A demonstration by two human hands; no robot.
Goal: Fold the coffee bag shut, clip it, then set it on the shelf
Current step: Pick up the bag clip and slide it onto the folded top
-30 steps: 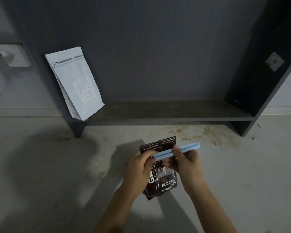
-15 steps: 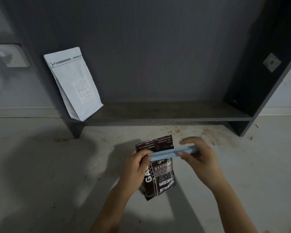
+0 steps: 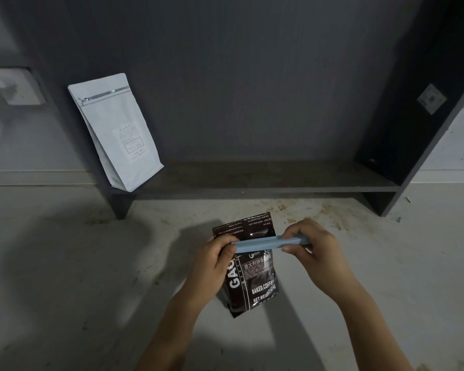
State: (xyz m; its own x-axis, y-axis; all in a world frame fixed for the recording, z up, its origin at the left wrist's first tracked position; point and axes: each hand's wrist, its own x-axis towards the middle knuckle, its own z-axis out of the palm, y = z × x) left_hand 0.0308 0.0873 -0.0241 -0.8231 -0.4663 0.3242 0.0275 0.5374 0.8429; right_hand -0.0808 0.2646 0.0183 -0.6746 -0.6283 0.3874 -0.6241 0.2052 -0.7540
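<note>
A dark brown coffee bag [image 3: 255, 282] with white print stands on the grey floor in front of me. A long light-blue clip [image 3: 271, 242] lies across the bag just below its top flap. My left hand [image 3: 214, 261] pinches the clip's left end and steadies the bag's upper left corner. My right hand [image 3: 314, 250] pinches the clip's right end, which sticks out past the bag's edge. The dark low shelf [image 3: 265, 180] runs across behind the bag.
A white zip-top pouch [image 3: 115, 132] leans at the left end of the shelf, against its left wall. The shelf's right side panel [image 3: 413, 124] rises at the right. Brown stains mark the floor [image 3: 65, 263] near the shelf front. A white wall box [image 3: 19, 87] sits far left.
My right hand has slid out along the clip to its right end. The clip now lies more level across the bag's top. The bag has stayed where it stood.
</note>
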